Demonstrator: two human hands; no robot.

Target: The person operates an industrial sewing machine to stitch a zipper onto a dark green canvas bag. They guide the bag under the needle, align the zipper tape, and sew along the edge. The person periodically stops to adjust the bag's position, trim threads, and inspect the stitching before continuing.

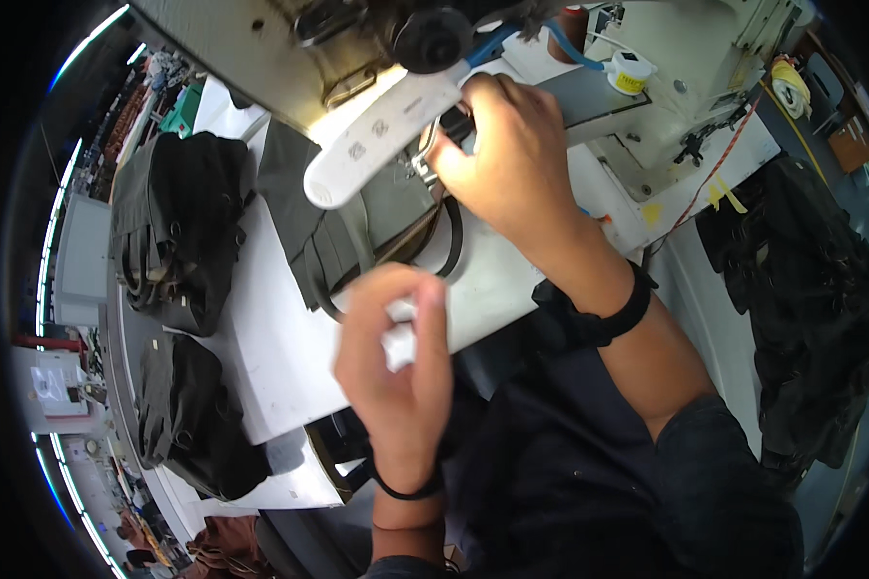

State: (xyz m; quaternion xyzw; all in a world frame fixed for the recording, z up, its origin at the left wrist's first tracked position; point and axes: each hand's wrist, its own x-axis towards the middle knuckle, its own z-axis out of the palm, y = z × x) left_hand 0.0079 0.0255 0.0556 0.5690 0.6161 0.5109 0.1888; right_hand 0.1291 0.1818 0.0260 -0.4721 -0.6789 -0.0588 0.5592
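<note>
My right hand (512,164) is curled around the sewing machine's needle area, its fingertips on something dark that I cannot make out, beside the metal presser parts (415,169). A white oblong attachment (372,140) runs across there. Beneath lies a grey-green fabric bag piece (294,212) with straps and a dark looped handle (451,246). My left hand (391,357) is lower, just short of the piece, blurred with fingers curled; I cannot tell whether they pinch anything.
Two dark bags (179,217) lie on the white worktable (270,386) at left. The machine body (686,58) spans the top, with a thread cone (567,39). A pile of dark bags (811,309) is at right, a reddish-brown fabric item (224,550) bottom left.
</note>
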